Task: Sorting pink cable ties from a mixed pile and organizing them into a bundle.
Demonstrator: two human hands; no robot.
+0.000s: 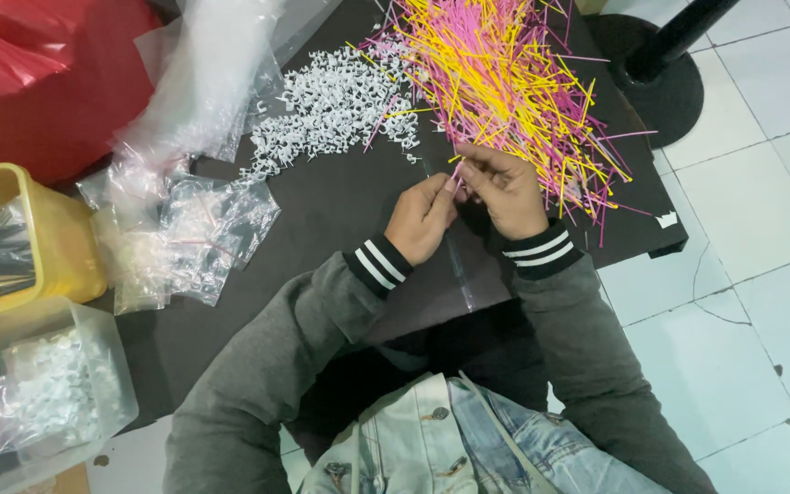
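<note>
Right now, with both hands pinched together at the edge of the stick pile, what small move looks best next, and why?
Probably slide the thin sticks pinched between the left hand and right hand down into the narrow clear sleeve lying beneath them. The fingertips meet right over the sleeve's upper end, and the pink and yellow stick pile is just beyond. I cannot tell how many sticks are held.

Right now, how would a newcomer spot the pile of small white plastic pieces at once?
Start at the dark table. Look left of the pink and yellow sticks, beyond the hands. The white plastic pieces lie loose there, unlike the bagged ones at the left.
</note>
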